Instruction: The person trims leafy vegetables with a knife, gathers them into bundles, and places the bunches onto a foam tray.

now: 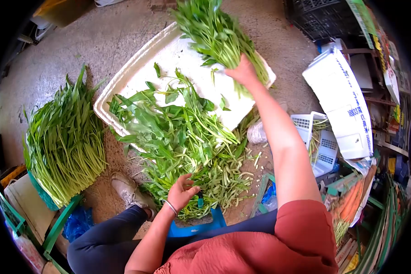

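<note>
My right hand [245, 72] is closed round the stems of a leafy green bunch [217, 34] at the far right corner of the white foam tray [137, 59]. My left hand [182, 192], with a bangle at the wrist, is over the near edge of a pile of loose greens [169, 128]. Its fingers are bent. A small teal-handled tool [200, 199] shows just beside its fingertips; whether the hand touches it I cannot tell. Cut stem pieces [233, 185] lie below the pile.
A large stack of greens [66, 141] stands at the left. White plastic baskets [326, 148], a white foam box [342, 102] and carrots [350, 201] are at the right. Black crates [322, 18] stand at the far right. A blue object [217, 221] lies between my legs.
</note>
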Demonstrator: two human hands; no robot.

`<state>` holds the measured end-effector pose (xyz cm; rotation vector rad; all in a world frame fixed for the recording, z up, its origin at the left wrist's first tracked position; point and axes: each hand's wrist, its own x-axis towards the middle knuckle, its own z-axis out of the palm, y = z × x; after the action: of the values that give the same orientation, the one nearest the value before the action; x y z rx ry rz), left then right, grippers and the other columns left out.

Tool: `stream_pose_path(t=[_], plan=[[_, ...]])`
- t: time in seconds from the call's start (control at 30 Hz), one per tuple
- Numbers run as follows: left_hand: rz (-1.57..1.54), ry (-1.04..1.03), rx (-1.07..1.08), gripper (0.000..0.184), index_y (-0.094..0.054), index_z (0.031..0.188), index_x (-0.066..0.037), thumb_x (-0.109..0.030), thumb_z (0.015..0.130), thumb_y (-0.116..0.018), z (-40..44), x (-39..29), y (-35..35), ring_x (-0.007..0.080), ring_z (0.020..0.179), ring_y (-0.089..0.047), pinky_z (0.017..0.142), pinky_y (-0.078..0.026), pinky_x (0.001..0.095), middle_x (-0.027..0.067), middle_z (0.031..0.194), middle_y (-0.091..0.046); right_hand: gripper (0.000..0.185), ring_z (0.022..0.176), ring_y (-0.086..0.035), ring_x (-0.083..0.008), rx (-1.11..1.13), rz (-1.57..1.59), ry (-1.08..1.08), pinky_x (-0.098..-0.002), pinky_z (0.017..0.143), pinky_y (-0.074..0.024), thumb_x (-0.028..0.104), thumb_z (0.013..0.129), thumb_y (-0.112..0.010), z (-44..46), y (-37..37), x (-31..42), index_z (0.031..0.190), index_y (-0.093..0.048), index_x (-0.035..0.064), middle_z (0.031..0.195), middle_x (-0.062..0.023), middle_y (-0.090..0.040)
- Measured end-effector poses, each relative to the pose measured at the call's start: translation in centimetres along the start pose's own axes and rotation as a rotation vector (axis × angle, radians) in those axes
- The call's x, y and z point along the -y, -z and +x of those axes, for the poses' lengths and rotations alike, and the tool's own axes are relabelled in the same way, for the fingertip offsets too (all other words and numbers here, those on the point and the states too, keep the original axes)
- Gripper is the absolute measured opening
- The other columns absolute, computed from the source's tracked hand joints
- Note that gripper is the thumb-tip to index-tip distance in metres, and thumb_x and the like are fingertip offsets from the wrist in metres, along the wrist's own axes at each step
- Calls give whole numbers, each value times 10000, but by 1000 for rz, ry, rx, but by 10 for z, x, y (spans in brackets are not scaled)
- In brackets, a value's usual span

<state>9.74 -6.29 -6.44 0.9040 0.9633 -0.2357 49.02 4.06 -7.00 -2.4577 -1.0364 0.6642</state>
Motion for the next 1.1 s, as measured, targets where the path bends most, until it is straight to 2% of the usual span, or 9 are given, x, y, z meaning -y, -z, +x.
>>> stream_pose_path(t=[0.13, 0.3, 0.47, 0.6, 0.67, 0.77, 0.83, 1.0, 1.1], plan=[[-40, 56, -36, 543, -337, 1231, 9, -68, 766, -607, 5, -4, 2, 218, 929, -554, 793, -455, 297, 199, 1088, -506, 732, 959, -539, -272, 115, -104, -320, -352, 846, -432, 203, 616, -706, 23, -21, -30, 1204, -321, -1, 1055, -171, -531], [35, 37, -65, 483, -388, 1194, -8, -80, 769, -607, 11, 4, 2, 193, 907, -555, 768, -454, 278, 166, 1042, -536, 814, 984, -533, -255, 142, -148, -221, -376, 856, -425, 328, 618, -731, 25, -27, -44, 1229, -300, 6, 1075, -185, -524], [32, 7, -91, 479, -397, 1181, 8, -81, 762, -611, 9, 11, 4, 183, 882, -563, 755, -457, 264, 160, 1022, -547, 944, 1084, -476, -293, -34, -390, -124, -422, 909, -369, 515, 537, -731, 5, -13, -34, 1241, -310, 48, 1152, -183, -494], [154, -85, -155, 496, -449, 1145, 10, -163, 723, -643, 10, 22, 10, 214, 852, -588, 721, -470, 297, 174, 965, -588, 668, 1003, -503, -290, -489, -533, 89, -433, 854, -375, 432, 693, -644, -51, -16, -22, 1185, -403, 50, 1047, -148, -548], [164, -109, -175, 499, -455, 1140, 13, -183, 720, -641, 8, 21, 12, 214, 834, -588, 715, -468, 302, 165, 950, -596, 366, 923, -526, -257, -191, -387, -40, -398, 782, -397, 372, 784, -563, -91, -21, 1, 920, -588, 33, 987, -127, -566], [171, -136, -184, 497, -454, 1140, 18, -178, 721, -636, 3, 18, 15, 216, 820, -587, 713, -467, 302, 165, 957, -595, 540, 1118, -413, -274, 426, -622, -304, -446, 961, -271, 512, 730, -570, -137, -50, 15, 1068, -576, 91, 1176, -171, -451], [192, -155, -195, 486, -460, 1133, 22, -173, 722, -631, -1, 14, 16, 209, 810, -584, 711, -462, 295, 166, 945, -597, 426, 1179, -338, -244, 418, -688, -208, -423, 989, -231, 401, 745, -601, -168, -71, 19, 1003, -586, 62, 1202, -143, -441], [96, -180, -165, 431, -464, 1142, 20, -101, 749, -593, -8, 7, 17, 171, 825, -568, 711, -448, 269, 136, 977, -588, 236, 943, -531, -272, 249, -492, -218, -390, 875, -351, 218, 767, -595, -206, -89, 28, 934, -597, 51, 974, -115, -592], [-147, -122, -151, 364, -491, 1119, -7, -85, 773, -570, -16, -7, 18, 140, 774, -567, 659, -442, 253, 88, 964, -592, 190, 675, -591, -171, 371, 505, -256, -288, 593, -465, 178, 795, -581, -235, -86, 38, 895, -580, 16, 750, -78, -617]])
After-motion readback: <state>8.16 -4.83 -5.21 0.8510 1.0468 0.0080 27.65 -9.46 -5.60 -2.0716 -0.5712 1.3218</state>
